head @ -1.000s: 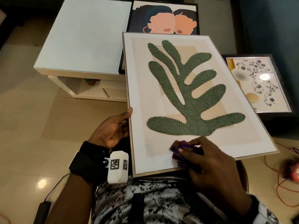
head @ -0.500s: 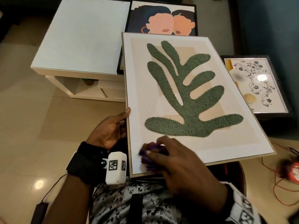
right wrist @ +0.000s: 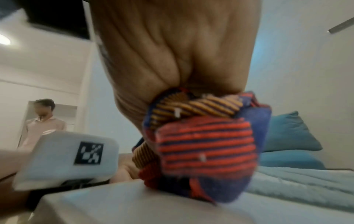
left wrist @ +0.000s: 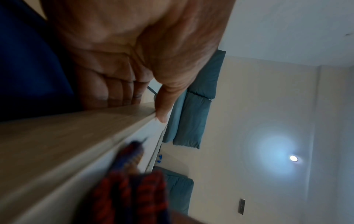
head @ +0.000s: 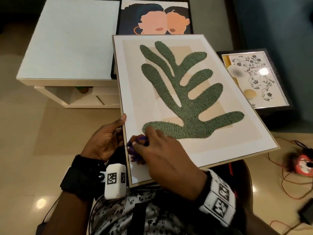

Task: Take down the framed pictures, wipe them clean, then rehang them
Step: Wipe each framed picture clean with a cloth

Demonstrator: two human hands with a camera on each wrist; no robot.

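A large framed picture of a green leaf point(head: 184, 92) lies tilted across my lap. My left hand point(head: 105, 143) grips its left edge, thumb on the front and fingers under the back; the left wrist view shows the thumb point(left wrist: 162, 109) on the wooden frame point(left wrist: 57, 136). My right hand point(head: 162, 153) holds a bunched striped red, blue and orange cloth point(head: 135, 150) and presses it on the glass near the lower left corner. In the right wrist view the cloth point(right wrist: 206, 145) sits balled in my right hand point(right wrist: 172, 60) on the picture's surface point(right wrist: 114, 209).
A framed picture of two faces point(head: 155, 19) leans behind a white low table point(head: 67, 41). A framed floral picture point(head: 254, 78) lies to the right. An orange cable reel point(head: 303, 165) and wires lie on the floor at right. Another person point(right wrist: 42, 121) stands in the background.
My right hand has slid the cloth leftward along the bottom of the picture, from below the leaf's middle to the lower left corner. The left hand keeps its grip on the edge.
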